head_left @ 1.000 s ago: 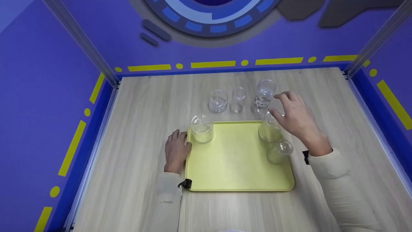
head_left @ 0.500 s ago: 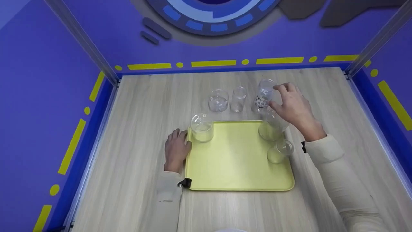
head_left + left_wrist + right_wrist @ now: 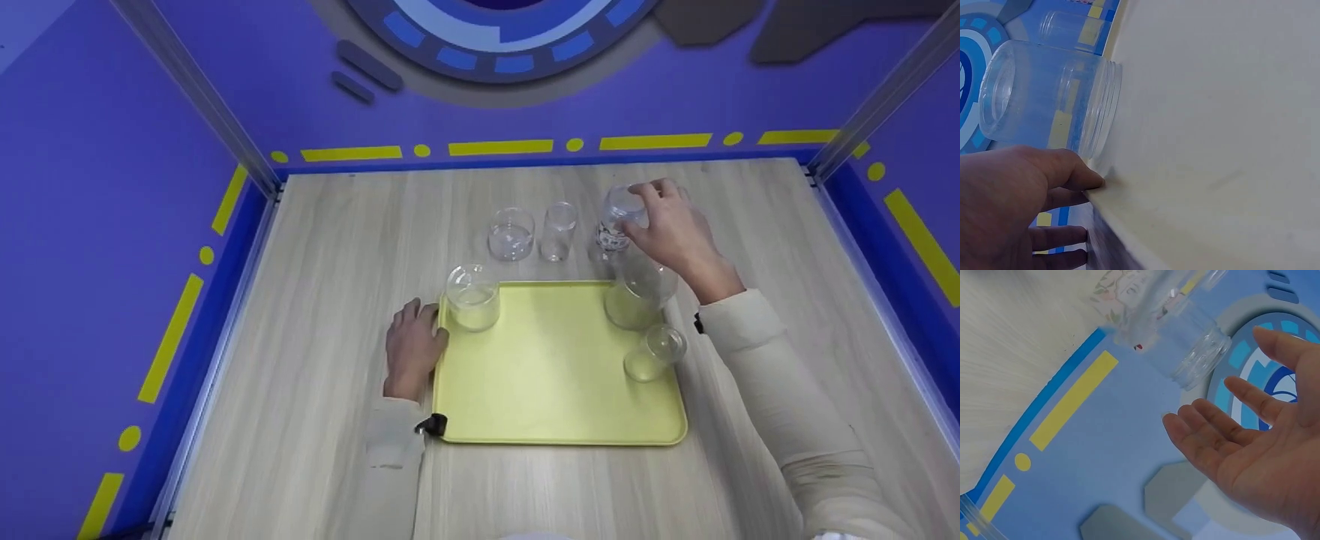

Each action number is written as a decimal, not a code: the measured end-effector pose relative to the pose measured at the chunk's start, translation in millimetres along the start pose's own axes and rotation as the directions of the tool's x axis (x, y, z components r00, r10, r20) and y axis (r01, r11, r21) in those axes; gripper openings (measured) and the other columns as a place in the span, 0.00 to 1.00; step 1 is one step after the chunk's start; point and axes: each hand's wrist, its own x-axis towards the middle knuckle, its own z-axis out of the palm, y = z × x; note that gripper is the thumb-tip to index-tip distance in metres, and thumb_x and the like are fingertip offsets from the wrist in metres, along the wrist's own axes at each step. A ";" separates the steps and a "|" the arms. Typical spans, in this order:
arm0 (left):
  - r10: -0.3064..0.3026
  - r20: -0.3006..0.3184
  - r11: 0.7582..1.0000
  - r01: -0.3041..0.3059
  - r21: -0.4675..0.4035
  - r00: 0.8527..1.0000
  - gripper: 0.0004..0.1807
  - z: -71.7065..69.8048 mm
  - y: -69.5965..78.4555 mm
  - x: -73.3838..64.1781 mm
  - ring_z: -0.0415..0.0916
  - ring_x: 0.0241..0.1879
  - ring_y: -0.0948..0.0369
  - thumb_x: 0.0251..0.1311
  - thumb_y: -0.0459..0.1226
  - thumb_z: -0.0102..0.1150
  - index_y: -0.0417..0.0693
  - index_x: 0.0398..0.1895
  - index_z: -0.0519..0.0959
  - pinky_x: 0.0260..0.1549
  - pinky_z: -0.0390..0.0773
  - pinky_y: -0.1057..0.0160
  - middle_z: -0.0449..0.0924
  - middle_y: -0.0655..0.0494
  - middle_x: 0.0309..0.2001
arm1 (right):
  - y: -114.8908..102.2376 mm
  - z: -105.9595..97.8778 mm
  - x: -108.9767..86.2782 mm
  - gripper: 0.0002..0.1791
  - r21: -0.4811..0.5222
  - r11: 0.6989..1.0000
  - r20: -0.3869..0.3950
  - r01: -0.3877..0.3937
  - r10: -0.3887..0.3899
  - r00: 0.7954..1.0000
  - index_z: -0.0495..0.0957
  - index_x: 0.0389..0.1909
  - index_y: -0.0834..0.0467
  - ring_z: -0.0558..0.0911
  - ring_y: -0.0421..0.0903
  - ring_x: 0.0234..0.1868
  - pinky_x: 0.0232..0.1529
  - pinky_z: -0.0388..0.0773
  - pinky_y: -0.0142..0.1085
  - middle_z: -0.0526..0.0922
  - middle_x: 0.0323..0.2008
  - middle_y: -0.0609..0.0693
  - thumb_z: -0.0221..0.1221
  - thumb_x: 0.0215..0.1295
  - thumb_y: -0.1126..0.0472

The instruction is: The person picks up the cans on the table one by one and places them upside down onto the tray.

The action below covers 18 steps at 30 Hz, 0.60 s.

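On the table lies a yellow tray (image 3: 547, 367). My left hand (image 3: 414, 345) holds its left edge, thumb over the rim and fingertips against the outer side in the left wrist view. Just inside that edge stands a wide clear jar (image 3: 1050, 93), its threaded end down on the tray. Behind the tray's right side, a clear bottle (image 3: 1185, 349) with a floral print stands on the table. My right hand (image 3: 675, 229) reaches around this bottle from the right, thumb and fingers spread. In the right wrist view its fingers (image 3: 1196, 433) show apart from the threaded neck.
A clear jar (image 3: 630, 304) and a smaller one (image 3: 652, 356) stand at the tray's right side, below my right wrist. Behind the tray are a low glass cup (image 3: 511, 238) and a slim glass (image 3: 558, 236). Blue walls (image 3: 90, 225) enclose the table.
My right hand has moved forward and slightly left, from beside the printed bottle to around its upper part. My left hand stays at the tray.
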 end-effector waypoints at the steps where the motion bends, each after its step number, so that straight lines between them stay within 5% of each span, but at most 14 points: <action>1: -0.005 0.002 1.000 0.005 0.000 1.000 0.24 0.2 -0.2 0.1 0.70 0.67 0.37 0.64 0.38 0.62 0.40 0.62 0.83 0.62 0.73 0.38 0.73 0.34 0.68 | 0.8 0.1 1.8 0.31 -0.003 1.000 0.005 0.002 -0.002 1.000 0.72 0.70 0.63 0.69 0.70 0.67 0.54 0.74 0.69 0.70 0.66 0.70 0.66 0.70 0.55; 18: -0.026 0.036 1.000 0.026 0.008 0.999 0.25 -1.2 0.7 0.5 0.68 0.70 0.38 0.66 0.39 0.62 0.41 0.65 0.82 0.66 0.71 0.39 0.71 0.34 0.71 | 10.2 6.9 20.5 0.34 0.024 0.998 0.085 0.063 -0.065 0.994 0.68 0.75 0.64 0.61 0.74 0.73 0.65 0.66 0.72 0.61 0.74 0.74 0.65 0.70 0.61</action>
